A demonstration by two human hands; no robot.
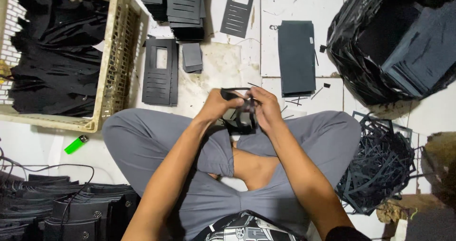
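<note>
I sit cross-legged on a tiled floor in grey trousers. My left hand (217, 105) and my right hand (266, 109) meet above my knees, both gripping one black die-cut sheet piece (241, 120). The piece is thin, dark and partly hidden by my fingers; its lower part hangs between the hands. Its exact shape is hard to make out.
A cream plastic crate (114, 65) of black material stands at the left. Slotted black cut-outs (160, 72) and a dark sheet stack (297, 58) lie ahead. A black bag (394, 41) of sheets sits top right, tangled offcuts (380, 165) right, a green lighter (76, 144) left, stacked black pieces (66, 212) bottom left.
</note>
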